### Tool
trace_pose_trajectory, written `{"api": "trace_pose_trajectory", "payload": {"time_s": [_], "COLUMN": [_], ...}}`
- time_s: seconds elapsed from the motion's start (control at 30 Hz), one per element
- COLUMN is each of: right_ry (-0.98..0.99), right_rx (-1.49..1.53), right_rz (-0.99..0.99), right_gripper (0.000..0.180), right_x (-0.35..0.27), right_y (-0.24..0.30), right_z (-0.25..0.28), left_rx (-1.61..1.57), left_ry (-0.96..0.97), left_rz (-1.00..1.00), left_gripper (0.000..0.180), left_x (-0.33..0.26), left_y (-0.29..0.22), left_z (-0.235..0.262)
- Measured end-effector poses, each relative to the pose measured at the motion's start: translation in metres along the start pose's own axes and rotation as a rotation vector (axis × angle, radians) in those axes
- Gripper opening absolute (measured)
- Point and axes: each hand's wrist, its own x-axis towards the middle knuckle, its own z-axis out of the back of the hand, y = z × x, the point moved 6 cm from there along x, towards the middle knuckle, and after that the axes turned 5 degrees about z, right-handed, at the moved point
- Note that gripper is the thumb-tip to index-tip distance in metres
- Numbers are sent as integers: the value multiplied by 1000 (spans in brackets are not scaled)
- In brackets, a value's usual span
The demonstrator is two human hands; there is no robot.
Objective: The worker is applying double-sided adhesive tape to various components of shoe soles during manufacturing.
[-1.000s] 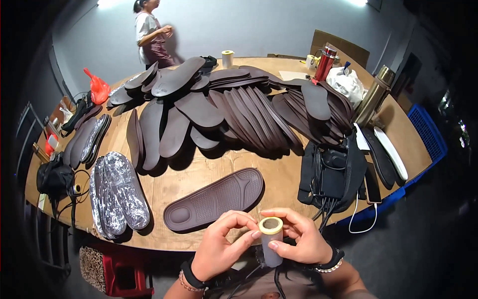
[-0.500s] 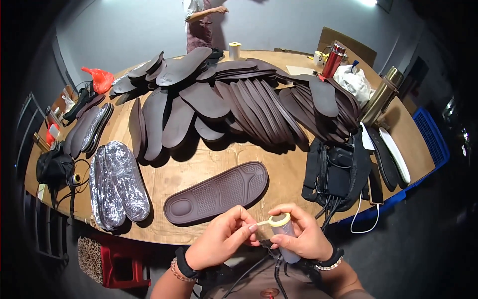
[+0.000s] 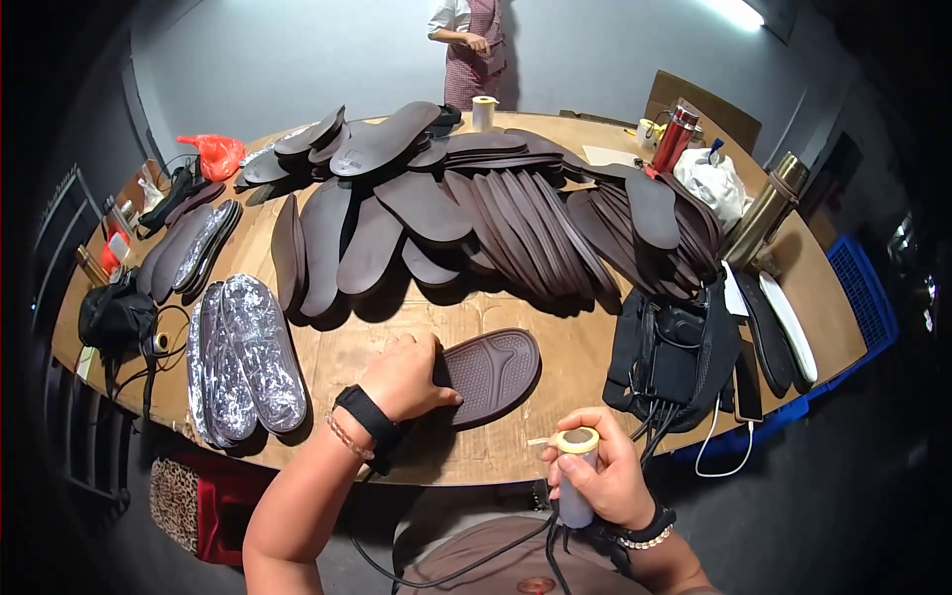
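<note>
The brown insole (image 3: pixel 486 372) lies flat at the near edge of the counter (image 3: pixel 555 347), its textured face up. It is the landmark here. Far to its left sits a black bag (image 3: pixel 114 317), then a stack of silver foil-covered insoles (image 3: pixel 243 362) just beside the left forearm. The left hand (image 3: pixel 402 377) rests on the heel end of the brown insole, fingers curled down over its edge, pressing on it rather than lifting. Below and to the right of the insole, off the counter edge, the right hand (image 3: pixel 595 476) is closed around a grey cylinder topped by a tape roll (image 3: pixel 577 440).

The insole looks light, thin and bendable, likely to flop if raised by one end; a hold near the middle or at the firmer heel seems best. Its moulded surface should not be slippery.

Beyond it a large fan of dark insoles (image 3: pixel 476 213) covers the round wooden counter. Right of the insole lies a black pouch with cables (image 3: pixel 674 352). The room has grey walls; a person in an apron (image 3: pixel 466 40) stands at the far side.
</note>
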Motion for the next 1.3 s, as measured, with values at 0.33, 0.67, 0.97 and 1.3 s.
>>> {"api": "trace_pose_trajectory", "payload": {"time_s": [0.33,0.67,0.97,1.3], "right_ry": [-45,-9,55,-38], "right_rx": [-118,-302,-378,-241], "right_rz": [161,190,210,98], "right_gripper": [43,46,46,47], "right_x": [-8,-1,5,1], "right_y": [15,18,18,12], "right_z": [6,-12,-20,-13], "left_rx": [-299,-545,-708,-763], "left_ry": [-357,-396,-334,-249], "left_rz": [-260,-319,-375,-352], "left_gripper": [30,39,24,9], "left_x": [-85,-110,-102,-95], "left_y": [-70,-83,-79,-78], "left_z": [47,21,30,29]}}
